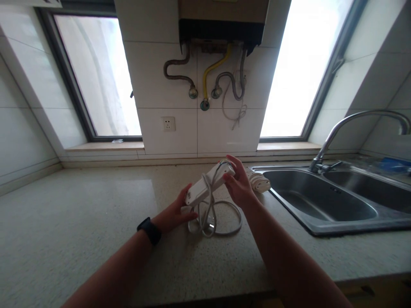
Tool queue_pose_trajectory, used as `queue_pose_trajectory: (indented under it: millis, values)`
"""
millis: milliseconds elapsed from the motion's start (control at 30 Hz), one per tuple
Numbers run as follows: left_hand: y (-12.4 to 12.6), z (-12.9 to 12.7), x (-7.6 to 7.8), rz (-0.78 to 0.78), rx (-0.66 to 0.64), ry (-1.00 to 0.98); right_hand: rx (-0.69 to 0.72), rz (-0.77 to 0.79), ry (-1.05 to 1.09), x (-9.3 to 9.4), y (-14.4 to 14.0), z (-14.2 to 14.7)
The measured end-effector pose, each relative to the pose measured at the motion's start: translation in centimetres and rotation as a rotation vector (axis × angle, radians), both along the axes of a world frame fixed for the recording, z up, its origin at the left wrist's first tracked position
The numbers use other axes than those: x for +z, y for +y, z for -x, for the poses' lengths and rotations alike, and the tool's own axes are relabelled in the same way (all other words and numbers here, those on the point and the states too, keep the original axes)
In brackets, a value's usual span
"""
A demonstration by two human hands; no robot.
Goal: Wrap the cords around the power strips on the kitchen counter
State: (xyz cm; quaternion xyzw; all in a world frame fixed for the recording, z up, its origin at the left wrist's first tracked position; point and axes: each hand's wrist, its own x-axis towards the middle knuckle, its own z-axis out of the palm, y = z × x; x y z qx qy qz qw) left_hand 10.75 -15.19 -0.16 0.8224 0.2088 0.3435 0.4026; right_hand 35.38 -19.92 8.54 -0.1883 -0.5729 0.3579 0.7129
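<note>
A white power strip [198, 191] is held at a slant above the counter, its right end higher than its left. My left hand [177, 210] is closed around the lower left end, the thumb reaching toward the cord. At the upper right end, my right hand [238, 182] grips the strip between thumb and fingers. The strip's grey-white cord [240, 222] crosses over its body and hangs in loose loops down to the counter. Just right of my right hand lies a second white bundle with a coiled cord [260, 182], partly hidden by that hand.
A speckled stone counter [105, 231] runs beneath. To the right is a double steel sink [308, 199] with a tall curved faucet [334, 128]. A wall socket [168, 123] is behind, under a water heater [223, 25] with hoses. Something blue [394, 164] lies beyond the sink.
</note>
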Motion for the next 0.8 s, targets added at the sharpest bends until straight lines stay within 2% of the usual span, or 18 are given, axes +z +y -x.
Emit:
queue_pose_trajectory:
  millis: [167,300,367,433,533,667,800]
  values:
    - [0.1,-1.2,-0.1,0.109,-0.009,-0.174,-0.003,-0.054,-0.020,0.4,-0.6,0.4]
    - [0.2,-1.2,0.5,0.157,0.049,-0.200,-0.008,-0.078,-0.036,0.4,-0.4,-0.1]
    - [0.5,-0.8,0.7,0.198,0.089,-0.216,-0.056,-0.103,-0.040,0.3,0.1,-0.7]
    - [1.1,-0.2,0.8,0.220,0.184,-0.249,-0.155,-0.125,-0.046,0.2,0.7,-1.6]
    - [2.2,0.5,0.7,0.178,0.355,-0.304,-0.383,-0.189,-0.080,0.0,1.7,-2.8]
    - [3.4,1.3,0.4,0.150,0.482,-0.388,-0.662,-0.215,-0.145,-0.2,2.4,-3.7]
    - [4.1,1.9,0.0,0.134,0.546,-0.439,-0.757,-0.160,-0.159,-0.4,2.5,-3.7]
